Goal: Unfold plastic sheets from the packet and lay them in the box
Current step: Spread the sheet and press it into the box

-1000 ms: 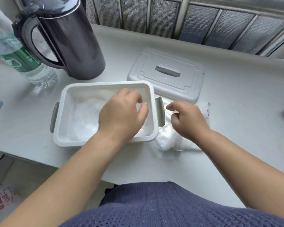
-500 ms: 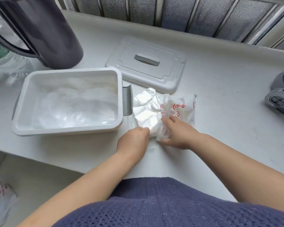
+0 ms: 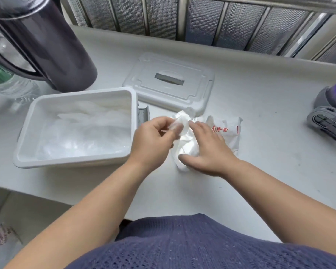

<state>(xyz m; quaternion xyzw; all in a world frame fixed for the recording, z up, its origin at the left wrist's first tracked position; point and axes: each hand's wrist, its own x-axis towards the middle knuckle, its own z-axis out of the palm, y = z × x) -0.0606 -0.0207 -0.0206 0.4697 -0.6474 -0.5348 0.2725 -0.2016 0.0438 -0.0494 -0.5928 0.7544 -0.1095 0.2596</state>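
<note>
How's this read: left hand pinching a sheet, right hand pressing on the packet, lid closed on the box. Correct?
Not quite. The lid lies flat on the counter behind the packet, off the box, which stands open; the head view shows it. The rest holds: left hand pinches a sheet, right hand presses on the packet.

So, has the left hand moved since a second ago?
Yes. The left hand left the box and now pinches a sheet right of it, by the packet.
</note>
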